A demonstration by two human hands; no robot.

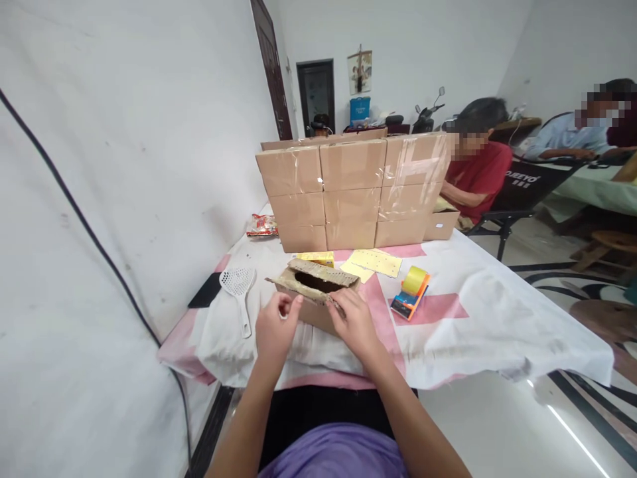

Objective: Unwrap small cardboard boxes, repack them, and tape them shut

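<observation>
A small cardboard box (318,315) stands close to the table's front edge, its top flaps raised around a dark opening. At its left front side, my left hand (277,326) is curled with the thumb tip against the near flap. My right hand (354,321) pinches the right end of that same flap between thumb and fingers. The flap edges look rough and worn. Little of the box's inside can be made out. A white slotted skimmer (239,285) lies left of my left hand. Right of the box rests a tape dispenser (411,293) with a yellow roll.
A wall of taped cardboard boxes (352,192) rises behind the small box. Yellow perforated sheets (374,263), a yellow packet (318,258) and a red snack bag (261,226) lie before it. A person in red (480,174) sits beyond, at the right.
</observation>
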